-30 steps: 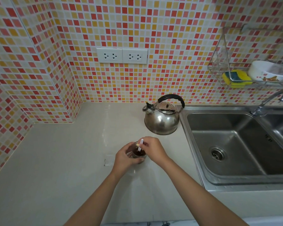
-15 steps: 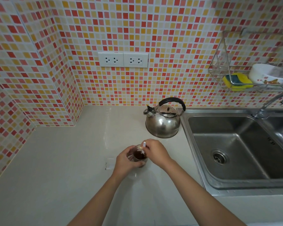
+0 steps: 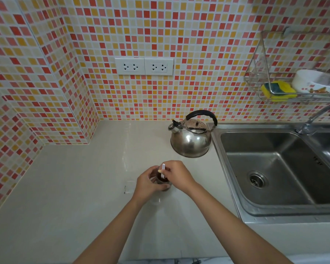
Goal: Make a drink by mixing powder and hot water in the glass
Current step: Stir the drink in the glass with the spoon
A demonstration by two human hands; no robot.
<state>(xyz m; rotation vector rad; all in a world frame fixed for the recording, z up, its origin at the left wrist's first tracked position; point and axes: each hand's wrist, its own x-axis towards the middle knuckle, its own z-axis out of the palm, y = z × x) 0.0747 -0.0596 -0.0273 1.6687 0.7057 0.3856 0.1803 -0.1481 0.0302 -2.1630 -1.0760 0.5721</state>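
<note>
A small clear glass (image 3: 162,181) with dark brown liquid stands on the pale countertop (image 3: 74,187). My left hand (image 3: 147,184) wraps around its left side. My right hand (image 3: 176,175) hovers over the glass from the right and pinches a thin white stirrer (image 3: 162,171) that dips into the liquid. Most of the glass is hidden by both hands. Behind them a shiny steel kettle (image 3: 191,139) with a black handle sits upright on the counter.
A steel double sink (image 3: 274,168) with a tap (image 3: 312,119) lies to the right. A wire rack (image 3: 293,80) on the tiled wall holds a yellow sponge and a white bowl. A small clear wrapper (image 3: 130,186) lies left of the glass. Wall sockets (image 3: 144,66) sit above.
The hands stay on the glass while the white stirrer shifts slightly inside it. The camera view has tilted a little, so the scene sits lower in frame.
</note>
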